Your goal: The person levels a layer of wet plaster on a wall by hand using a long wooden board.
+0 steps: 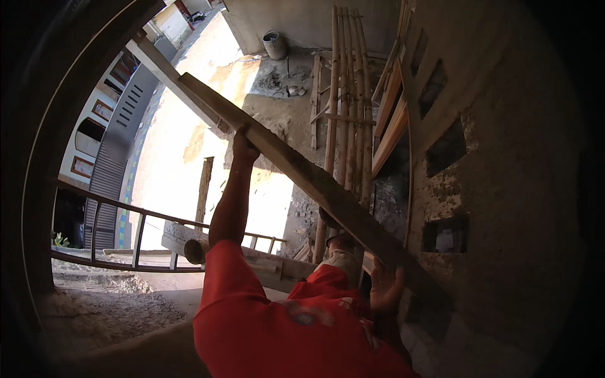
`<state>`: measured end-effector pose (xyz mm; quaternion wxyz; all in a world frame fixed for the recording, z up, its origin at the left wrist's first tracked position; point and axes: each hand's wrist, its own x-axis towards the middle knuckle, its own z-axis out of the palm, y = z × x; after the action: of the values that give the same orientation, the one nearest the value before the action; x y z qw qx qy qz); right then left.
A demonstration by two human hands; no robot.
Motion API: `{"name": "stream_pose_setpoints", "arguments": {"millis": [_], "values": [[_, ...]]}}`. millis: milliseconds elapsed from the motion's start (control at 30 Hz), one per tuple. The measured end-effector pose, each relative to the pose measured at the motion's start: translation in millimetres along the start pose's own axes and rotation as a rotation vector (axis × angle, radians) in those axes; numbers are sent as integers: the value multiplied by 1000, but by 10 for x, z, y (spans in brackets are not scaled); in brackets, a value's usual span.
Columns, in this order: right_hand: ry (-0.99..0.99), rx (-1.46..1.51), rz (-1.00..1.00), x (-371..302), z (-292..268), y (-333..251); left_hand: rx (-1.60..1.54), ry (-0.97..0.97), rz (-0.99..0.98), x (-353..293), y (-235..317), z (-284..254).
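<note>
A long, rough wooden plank (302,173) runs slantwise before me, from the upper left down toward the wall at lower right. My left hand (244,145), arm stretched out, is closed around its lower edge near the far end. Nearer my body, my right hand (386,288) bears the plank's other part, palm turned up and fingers raised against the edge. The plank's near end fades into shadow. Below it, part of my foot and leg shows over bamboo poles (346,113) laid side by side.
A pitted wall with square openings (446,148) rises close on the right. A ladder (135,242) lies across the left, beside a wooden beam (179,238). Far below are sunlit ground, a bucket (274,46) and leaning boards (391,132). A grey gate (120,132) stands at left.
</note>
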<state>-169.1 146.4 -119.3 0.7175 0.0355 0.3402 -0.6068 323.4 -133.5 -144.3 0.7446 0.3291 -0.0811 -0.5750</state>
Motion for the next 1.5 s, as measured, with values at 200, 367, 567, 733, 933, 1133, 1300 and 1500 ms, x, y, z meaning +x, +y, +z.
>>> {"name": "stream_pose_setpoints", "arguments": {"millis": [200, 367, 567, 733, 933, 1133, 1300, 1500], "values": [[-127, -71, 53, 533, 2, 115, -61, 148, 207, -398, 420, -378], [-158, -36, 257, 1260, -79, 142, 35, 127, 294, -752, 827, -970], [-206, -17, 348, 2117, -329, 350, 339, 150, 541, -1243, 955, -751], [-199, -5, 475, 2597, -408, 758, 685, 362, 766, -1571, 1123, -1081], [12, -736, 511, 2717, -631, 842, 202, 437, 620, -1777, 866, -1012], [174, -844, 460, 2511, -1005, 332, 1324, 531, 1144, -1771, 205, -699], [284, -948, 374, 2253, -1432, -98, 1655, 482, 1518, -1391, -373, -610], [400, -958, 360, 1911, -1908, -302, 456, 374, 788, -1106, -1377, -231]]}}
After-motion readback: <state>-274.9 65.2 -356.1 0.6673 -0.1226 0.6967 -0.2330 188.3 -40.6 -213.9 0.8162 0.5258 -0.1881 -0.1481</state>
